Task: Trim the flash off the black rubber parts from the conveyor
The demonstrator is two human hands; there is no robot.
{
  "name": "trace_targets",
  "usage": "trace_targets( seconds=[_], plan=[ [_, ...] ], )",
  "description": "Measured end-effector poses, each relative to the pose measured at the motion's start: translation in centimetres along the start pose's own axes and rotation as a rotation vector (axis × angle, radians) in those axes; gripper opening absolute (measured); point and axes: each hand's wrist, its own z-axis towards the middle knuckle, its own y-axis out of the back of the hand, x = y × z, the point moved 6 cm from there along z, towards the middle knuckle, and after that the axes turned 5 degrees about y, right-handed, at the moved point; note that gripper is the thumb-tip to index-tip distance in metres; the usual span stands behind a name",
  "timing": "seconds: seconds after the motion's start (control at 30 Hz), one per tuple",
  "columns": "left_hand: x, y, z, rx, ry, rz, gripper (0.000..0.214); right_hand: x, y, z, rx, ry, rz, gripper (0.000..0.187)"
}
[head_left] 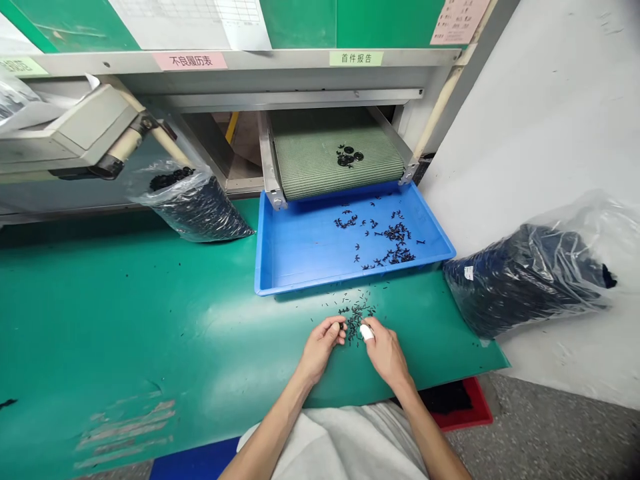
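A small heap of tiny black plastic parts lies on the green table mat, just in front of a blue tray. My left hand rests at the heap's left edge with its fingers curled in a pinch on a small black part. My right hand sits at the heap's right edge, fingers curled, with a white finger cot on one fingertip touching the parts. More black parts are scattered in the tray, and a few sit on the green conveyor belt above it.
A clear bag of black parts leans at the back left beside a grey machine arm. A larger bag of black parts lies off the table's right edge. A red bin sits below the front edge.
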Motion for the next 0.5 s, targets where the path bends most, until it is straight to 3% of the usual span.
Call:
trace_targets(
  seconds=[0.1,0.23,0.4,0.5],
  plan=[
    [-0.1,-0.4,0.0,-0.004,0.102,-0.253,0.028,0.2,0.2,0.1,-0.011,0.064,0.055,0.033],
    [-0.6,-0.9,-0.3,0.017,0.139,-0.46,0.025,0.5,0.3,0.2,-0.012,0.096,0.072,0.038],
    [-0.5,-0.9,-0.9,0.015,0.133,-0.468,0.022,-0.2,0.5,-0.3,-0.056,0.149,0.039,0.037],
    [-0.8,-0.6,-1.4,0.002,0.1,-0.434,0.018,-3.3,0.0,-0.6,-0.117,0.184,-0.027,0.038]
  ],
)
